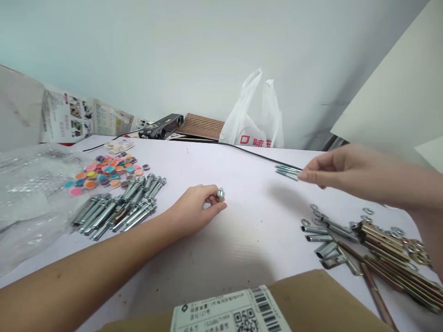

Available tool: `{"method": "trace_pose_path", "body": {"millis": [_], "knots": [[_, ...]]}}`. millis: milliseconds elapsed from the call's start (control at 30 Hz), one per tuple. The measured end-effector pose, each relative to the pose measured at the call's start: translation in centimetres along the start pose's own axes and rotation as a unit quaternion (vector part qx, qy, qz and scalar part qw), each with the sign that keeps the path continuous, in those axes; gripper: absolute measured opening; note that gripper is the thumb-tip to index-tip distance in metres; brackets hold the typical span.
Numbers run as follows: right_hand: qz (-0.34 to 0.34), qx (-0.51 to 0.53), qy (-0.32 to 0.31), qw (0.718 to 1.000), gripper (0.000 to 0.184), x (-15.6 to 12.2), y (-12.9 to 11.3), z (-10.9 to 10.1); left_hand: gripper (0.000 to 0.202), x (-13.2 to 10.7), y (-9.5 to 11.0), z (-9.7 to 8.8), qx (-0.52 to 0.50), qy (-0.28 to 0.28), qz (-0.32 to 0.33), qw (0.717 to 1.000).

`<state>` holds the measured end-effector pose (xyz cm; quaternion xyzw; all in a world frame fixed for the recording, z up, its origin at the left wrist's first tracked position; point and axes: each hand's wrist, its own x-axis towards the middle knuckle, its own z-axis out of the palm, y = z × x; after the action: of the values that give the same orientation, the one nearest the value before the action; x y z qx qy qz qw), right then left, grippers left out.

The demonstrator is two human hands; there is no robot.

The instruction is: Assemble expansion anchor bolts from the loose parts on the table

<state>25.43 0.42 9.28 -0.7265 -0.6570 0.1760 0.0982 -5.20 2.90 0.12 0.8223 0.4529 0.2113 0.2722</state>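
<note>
Left hand (194, 210) out over the white table (242, 240), thumb and fingers pinched around a metal bolt (221, 195) mid-table, right hand (341, 170) reaching inward by thin rods (285, 172), whether gripping any I can't tell.

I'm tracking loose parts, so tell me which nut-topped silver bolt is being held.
The single silver bolt pinched in the left hand, apart from any pile; the similar bolts lie heaped farther left, beside the coloured discs.
</note>
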Motion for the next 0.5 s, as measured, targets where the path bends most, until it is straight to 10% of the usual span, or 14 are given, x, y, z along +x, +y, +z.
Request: {"method": "trace_pose_path", "body": {"millis": [167, 500], "knots": [[0.067, -0.085, -0.094, 0.990, 0.041, -1.7, 6.7, 1.4, 0.019, 0.0, 0.2, 0.0, 0.018, 0.002, -0.009, 1.000], [0.061, -0.108, -0.075, 0.989, 0.041, -2.8, 11.9, 1.8, 0.025, 0.2, 0.6, 0.1, 0.043, -0.013, -0.055, 0.997]]}}
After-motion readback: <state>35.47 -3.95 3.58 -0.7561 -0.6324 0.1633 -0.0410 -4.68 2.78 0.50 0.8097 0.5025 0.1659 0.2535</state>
